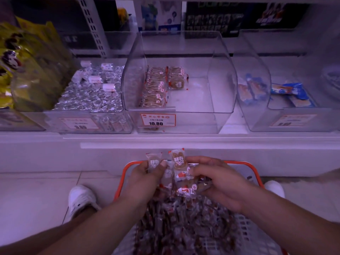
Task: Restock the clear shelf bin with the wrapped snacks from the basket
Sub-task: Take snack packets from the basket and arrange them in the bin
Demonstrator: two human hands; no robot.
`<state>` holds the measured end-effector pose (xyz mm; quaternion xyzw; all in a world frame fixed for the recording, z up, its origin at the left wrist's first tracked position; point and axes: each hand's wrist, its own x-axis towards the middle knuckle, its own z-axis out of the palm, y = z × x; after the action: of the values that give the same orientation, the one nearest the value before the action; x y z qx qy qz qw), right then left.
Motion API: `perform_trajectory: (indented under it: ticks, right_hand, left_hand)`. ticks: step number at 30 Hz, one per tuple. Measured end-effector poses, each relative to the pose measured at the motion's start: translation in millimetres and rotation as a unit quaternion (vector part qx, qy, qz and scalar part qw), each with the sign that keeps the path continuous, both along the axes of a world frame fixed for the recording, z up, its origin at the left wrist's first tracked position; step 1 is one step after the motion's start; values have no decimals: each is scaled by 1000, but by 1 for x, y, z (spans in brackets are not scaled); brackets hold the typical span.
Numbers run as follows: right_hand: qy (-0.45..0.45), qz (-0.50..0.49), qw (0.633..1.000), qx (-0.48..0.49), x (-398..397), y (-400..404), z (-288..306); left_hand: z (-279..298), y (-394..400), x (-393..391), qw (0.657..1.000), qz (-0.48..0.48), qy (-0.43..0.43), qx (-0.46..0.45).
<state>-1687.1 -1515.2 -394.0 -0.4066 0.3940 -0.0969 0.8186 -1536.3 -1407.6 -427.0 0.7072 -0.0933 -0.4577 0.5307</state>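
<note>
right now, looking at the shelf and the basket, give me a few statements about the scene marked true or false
1. Both hands hold wrapped snacks over the basket. True: the left hand grips one and the right hand grips several.
2. The clear shelf bin is packed full. False: snacks fill only its left side; the rest of its floor is bare.
3. The price tag on that bin reads 10.80. True.
4. The basket's rim is blue. False: it is orange-red.
5. The bin to the left holds silver-wrapped items. True.
</note>
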Motion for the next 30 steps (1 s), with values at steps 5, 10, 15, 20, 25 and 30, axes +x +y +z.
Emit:
perform_trajectory:
  ticks: [5, 10, 15, 20, 25, 30]
  right_hand:
    - [5, -5, 999, -39, 4, 23, -1]
    - [28, -14, 997, -65, 2, 24, -4]
    - [1, 38, 999, 2, 5, 17, 4]
    - [2, -58, 998, -30, 3, -1, 5]
    - [-31, -15, 990, -134, 5, 5, 6]
    - [-13, -10, 987, -162, 4, -1, 9]
  left_hand:
    - [9, -3, -9, 994, 28, 101, -40]
    - [12, 1, -16, 989, -103, 81, -62]
    - [19, -3, -7, 991, -5, 108, -83]
    - [20, -5, -2, 994, 83, 16, -72]
    - [24, -5, -19, 974, -37, 223, 15]
    - [18, 0, -17, 974, -88, 194, -76]
